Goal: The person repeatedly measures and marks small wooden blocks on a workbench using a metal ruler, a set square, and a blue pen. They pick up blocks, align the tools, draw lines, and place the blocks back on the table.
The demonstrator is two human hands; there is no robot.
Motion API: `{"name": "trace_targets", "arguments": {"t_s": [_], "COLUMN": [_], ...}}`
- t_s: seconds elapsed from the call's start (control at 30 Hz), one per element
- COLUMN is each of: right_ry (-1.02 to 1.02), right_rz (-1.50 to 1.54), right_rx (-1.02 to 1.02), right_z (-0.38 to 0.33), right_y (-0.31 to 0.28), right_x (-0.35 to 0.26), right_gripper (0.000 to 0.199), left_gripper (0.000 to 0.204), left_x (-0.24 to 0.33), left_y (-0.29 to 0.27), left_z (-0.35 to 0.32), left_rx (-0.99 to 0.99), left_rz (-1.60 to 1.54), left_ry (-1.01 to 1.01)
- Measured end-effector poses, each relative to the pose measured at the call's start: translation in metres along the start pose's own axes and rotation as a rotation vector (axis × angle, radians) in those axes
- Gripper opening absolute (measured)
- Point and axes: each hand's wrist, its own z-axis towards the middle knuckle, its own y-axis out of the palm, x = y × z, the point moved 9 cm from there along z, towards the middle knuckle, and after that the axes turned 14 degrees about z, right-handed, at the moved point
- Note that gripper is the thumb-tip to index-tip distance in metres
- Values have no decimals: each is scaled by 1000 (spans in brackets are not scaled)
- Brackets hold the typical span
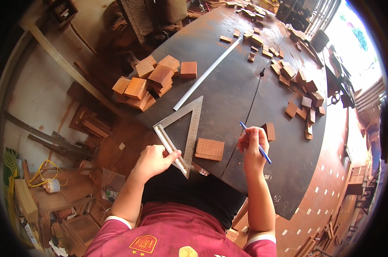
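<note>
Metal triangular square (186, 128) lies flat on dark worktable (228, 85), near its front edge, apex pointing away from the person, its thick base bar running along the left side down to the near corner. Left hand (153, 159) grips that base bar near the lower end, fingers curled over it, thumb on top, hand closed on the metal. Just right of the square, touching or nearly touching its right leg, sits a flat square wood piece (209, 149), grain lines visible, lying flat. Right hand (252, 147) is further right, loosely fisted around a blue pen (256, 142), pen held slantwise with its ends sticking out above and below the fingers; hand hovers or rests on the table, can't tell which. Small wood block (269, 131) stands just beside the right hand, behind it. Long metal ruler (209, 73) lies diagonally beyond the square, its near end close to the apex. Pile of bigger wood blocks (153, 79) sits at the left back of the table. Scattered small wood offcuts (296, 90) spread along the right and far side. Floor at left holds wood scraps (89, 124) and a yellow cable (42, 171).
</note>
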Motion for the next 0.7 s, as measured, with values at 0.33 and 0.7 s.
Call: {"name": "trace_targets", "arguments": {"t_s": [0.33,0.7], "right_ry": [-61,-64], "right_rz": [-78,-95], "right_rx": [-15,-36], "right_z": [-1,-2], "right_y": [4,1], "right_x": [-5,-8], "right_gripper": [31,33], "left_gripper": [68,67], "left_x": [132,132], "left_y": [-18,-48], "left_z": [-33,-10], "left_rx": [354,361], "left_rz": [181,34], "left_ry": [688,691]}}
